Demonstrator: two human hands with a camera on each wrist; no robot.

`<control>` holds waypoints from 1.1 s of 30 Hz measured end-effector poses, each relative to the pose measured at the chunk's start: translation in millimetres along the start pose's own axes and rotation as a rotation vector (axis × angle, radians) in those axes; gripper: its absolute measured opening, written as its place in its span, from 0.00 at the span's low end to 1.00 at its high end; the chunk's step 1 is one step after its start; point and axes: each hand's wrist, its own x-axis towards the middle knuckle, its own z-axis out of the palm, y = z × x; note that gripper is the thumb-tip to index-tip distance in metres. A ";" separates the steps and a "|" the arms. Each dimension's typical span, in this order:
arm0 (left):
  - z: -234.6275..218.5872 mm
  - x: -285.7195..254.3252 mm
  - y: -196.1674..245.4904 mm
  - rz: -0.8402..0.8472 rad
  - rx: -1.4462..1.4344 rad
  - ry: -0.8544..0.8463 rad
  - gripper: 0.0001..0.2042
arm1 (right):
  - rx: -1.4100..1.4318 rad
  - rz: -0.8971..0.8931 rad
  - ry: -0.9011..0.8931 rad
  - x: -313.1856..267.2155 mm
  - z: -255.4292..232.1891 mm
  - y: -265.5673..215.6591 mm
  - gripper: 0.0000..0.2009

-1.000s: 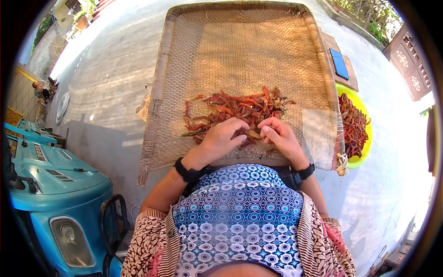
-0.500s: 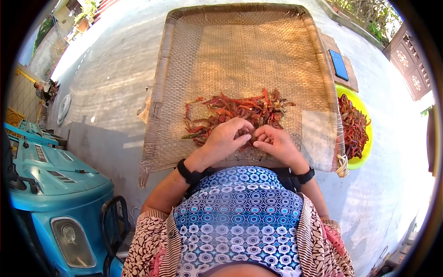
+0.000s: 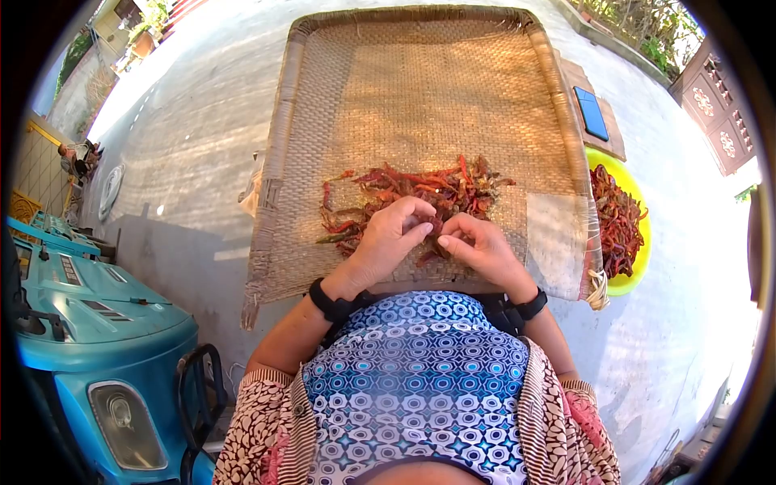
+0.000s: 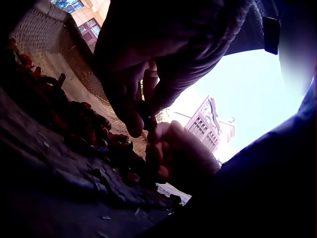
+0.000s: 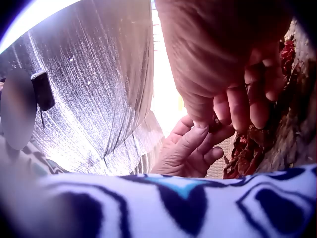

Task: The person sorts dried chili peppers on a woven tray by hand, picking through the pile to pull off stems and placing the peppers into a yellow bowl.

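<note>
A loose heap of dried red chili peppers (image 3: pixel 420 179) lies on a woven bamboo tray (image 3: pixel 444 89), close to the person's body. Over the heap's near edge, my left hand (image 3: pixel 386 242) pinches a dark dried chili (image 4: pixel 147 116) between thumb and fingers. My right hand (image 3: pixel 487 250) meets it from the other side, its thumb and forefinger closed on the same chili. The fingertips of both hands almost touch in the right wrist view, where fingers partly hide the chili. Both wrists wear black bands.
Right of the tray stands a yellow-green basin (image 3: pixel 640 263) full of red chilies. A blue phone (image 3: pixel 592 113) lies on a board behind it. At left is a blue vehicle (image 3: pixel 97 299) with a black metal bar (image 3: pixel 182 388). Another person (image 3: pixel 81 158) sits far left.
Both hands have shifted slightly left and stay close together, bringing their fingertips together around a dark chili. The heap looks nearly the same.
</note>
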 end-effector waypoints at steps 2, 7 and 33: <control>-0.2 -0.1 0.5 -0.031 -0.010 -0.030 0.09 | -0.055 -0.020 0.033 -0.3 1.9 0.9 0.11; 3.0 2.2 1.2 -0.029 0.015 -0.084 0.12 | -0.129 -0.044 0.063 -0.9 -1.1 3.7 0.12; 5.1 1.6 5.6 0.216 0.483 -0.046 0.06 | -0.153 0.023 0.087 -13.0 -15.0 -13.3 0.11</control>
